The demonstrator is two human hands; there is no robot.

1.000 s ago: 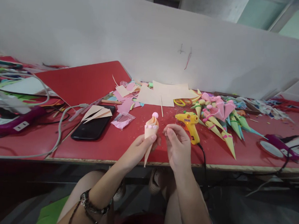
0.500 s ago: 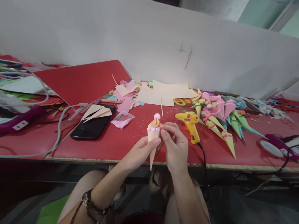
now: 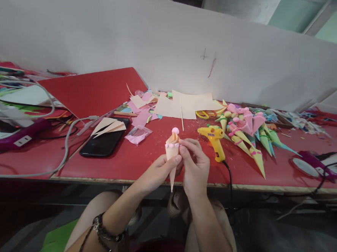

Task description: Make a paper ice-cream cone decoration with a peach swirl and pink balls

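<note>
Peach paper cone [image 3: 171, 152] in grip: holding one, with one pink ball [image 3: 175, 130] on top, near centre in the closely curled left hand [image 3: 160, 171]; touching its right side with the pinched right hand [image 3: 195, 167], contents unclear, after hovering apart a second ago; having one yellow glue gun [image 3: 217, 138] just right.

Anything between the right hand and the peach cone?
Nothing visible. The right hand is at the rim of the peach cone, by the pink balls; the left hand holds it lower down. The yellow glue gun lies off to the right.
</note>
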